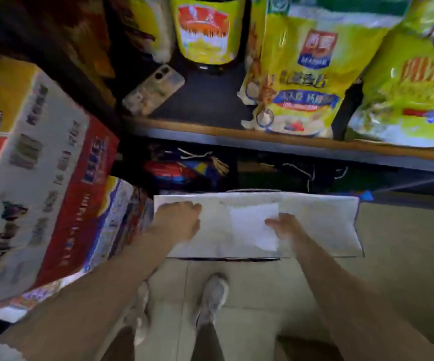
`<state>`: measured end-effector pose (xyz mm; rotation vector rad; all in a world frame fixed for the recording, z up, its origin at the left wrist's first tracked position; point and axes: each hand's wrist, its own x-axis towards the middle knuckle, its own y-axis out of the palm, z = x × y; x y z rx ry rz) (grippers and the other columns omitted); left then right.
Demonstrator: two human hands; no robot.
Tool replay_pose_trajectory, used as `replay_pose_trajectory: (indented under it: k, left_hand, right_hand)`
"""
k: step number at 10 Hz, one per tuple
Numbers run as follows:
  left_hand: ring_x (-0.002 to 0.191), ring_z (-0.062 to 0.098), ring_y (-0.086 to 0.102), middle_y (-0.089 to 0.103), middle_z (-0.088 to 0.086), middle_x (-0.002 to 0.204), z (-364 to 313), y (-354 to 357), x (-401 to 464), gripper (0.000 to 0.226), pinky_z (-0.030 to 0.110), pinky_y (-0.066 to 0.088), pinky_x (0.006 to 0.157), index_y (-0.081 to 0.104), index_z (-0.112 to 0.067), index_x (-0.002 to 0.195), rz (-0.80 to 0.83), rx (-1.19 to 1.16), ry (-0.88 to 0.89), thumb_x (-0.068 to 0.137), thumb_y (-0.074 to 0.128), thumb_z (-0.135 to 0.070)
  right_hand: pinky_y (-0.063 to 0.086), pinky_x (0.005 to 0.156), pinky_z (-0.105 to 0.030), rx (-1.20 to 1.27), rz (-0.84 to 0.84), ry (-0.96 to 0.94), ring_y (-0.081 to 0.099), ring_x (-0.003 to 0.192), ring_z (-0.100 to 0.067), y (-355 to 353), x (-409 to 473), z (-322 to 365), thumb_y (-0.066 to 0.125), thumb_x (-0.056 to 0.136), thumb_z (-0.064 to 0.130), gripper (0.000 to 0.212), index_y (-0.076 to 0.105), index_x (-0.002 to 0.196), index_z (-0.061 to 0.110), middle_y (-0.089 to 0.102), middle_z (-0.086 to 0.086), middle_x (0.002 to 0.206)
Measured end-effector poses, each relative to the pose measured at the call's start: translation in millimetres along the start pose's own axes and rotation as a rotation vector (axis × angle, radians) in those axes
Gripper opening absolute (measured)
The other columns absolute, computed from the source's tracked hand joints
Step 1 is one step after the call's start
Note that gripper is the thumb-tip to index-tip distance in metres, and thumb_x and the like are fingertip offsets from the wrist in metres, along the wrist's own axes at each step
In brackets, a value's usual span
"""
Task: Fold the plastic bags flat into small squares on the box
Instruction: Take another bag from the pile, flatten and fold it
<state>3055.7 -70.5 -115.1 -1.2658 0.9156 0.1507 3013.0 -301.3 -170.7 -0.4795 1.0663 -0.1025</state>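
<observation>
Nearest the lens: two bare forearms, reaching down and forward over grey trousers and pale sneakers (212,300) on a tiled floor. Beyond them, a flat white box (315,225) on the floor below a shelf edge, serving as a low work surface.

Right hand (283,226) at the right edge of a white plastic bag (252,225); fingers curled onto that edge, seemingly pinching it, probably to hold the fold in place. Bag lying flat near the middle of the box top, already reduced to a rough rectangle, not yet a small square by the look of it.

Left hand (182,220) resting knuckles-up on the left part of the box, apart from the bag; fingers bent under, nothing visible in them. Blurred, so grip uncertain; likely steadying the box.

On the shelf above: a phone (153,89) lying face down, a yellow tin (206,29), yellow-green rice sacks (302,66). Printed cartons (41,173) stacked at left.
</observation>
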Motion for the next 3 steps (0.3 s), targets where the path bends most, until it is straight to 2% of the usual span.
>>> replay_pose_trajectory:
  k: [1, 2, 3]
  left_hand:
    - [0.106, 0.027, 0.053, 0.049, 0.008, 0.120, -5, 26, 24, 0.034, 0.035, 0.042, 0.072, 0.039, -0.012, 0.124, -0.004, -0.049, -0.003, 0.097, 0.030, -0.030]
    - [0.105, 0.026, 0.053, 0.048, 0.006, 0.119, -3, 52, 41, 0.034, 0.033, 0.043, 0.071, 0.041, -0.013, 0.124, 0.082, -0.085, -0.049, 0.098, 0.031, -0.031]
    - [0.102, 0.026, 0.055, 0.051, 0.007, 0.116, 2, 67, 46, 0.035, 0.035, 0.043, 0.071, 0.043, -0.012, 0.124, 0.104, -0.080, -0.073, 0.098, 0.032, -0.031]
  right_hand:
    - [0.049, 0.068, -0.033, -0.024, 0.038, 0.059, 0.059, 0.080, -0.031, 19, 42, -15, 0.056, 0.091, 0.015, 0.012, 0.059, 0.095, 0.004, 0.058, -0.012, 0.088]
    - [0.053, 0.082, -0.040, -0.077, 0.049, 0.052, 0.061, 0.090, -0.032, 37, 75, -28, 0.056, 0.091, 0.022, 0.017, 0.059, 0.097, 0.006, 0.063, -0.015, 0.098]
    - [0.044, 0.088, -0.034, -0.268, -0.013, 0.054, 0.056, 0.102, -0.032, 44, 83, -30, 0.055, 0.092, 0.027, 0.031, 0.056, 0.111, 0.002, 0.059, -0.017, 0.112]
